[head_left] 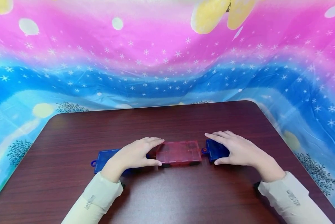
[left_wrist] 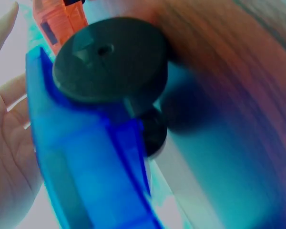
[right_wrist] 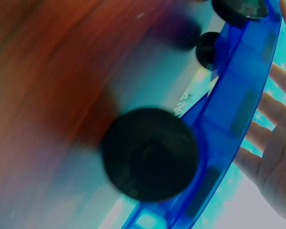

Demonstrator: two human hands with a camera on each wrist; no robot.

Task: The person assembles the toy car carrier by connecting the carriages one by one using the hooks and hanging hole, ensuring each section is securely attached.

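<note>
Three flat translucent toy wagons stand end to end on the dark wooden table [head_left: 167, 196]: a blue one [head_left: 103, 158] on the left, a red one [head_left: 178, 151] in the middle and a second blue one [head_left: 214, 150] on the right. My left hand [head_left: 156, 151] arches over the left blue wagon's right end, fingers behind it and thumb in front, by the red wagon's edge. My right hand [head_left: 212, 148] covers the right blue wagon the same way. The left wrist view shows blue body [left_wrist: 81, 162], black wheel [left_wrist: 109, 59] and palm [left_wrist: 9, 143]. The right wrist view shows blue body [right_wrist: 243, 95] and wheel [right_wrist: 150, 152].
A pink, blue and yellow starred cloth [head_left: 167, 62] hangs behind and beside the table. The table's rounded far corners and its side edges are in view. Pale sleeves [head_left: 97, 199] cover both forearms.
</note>
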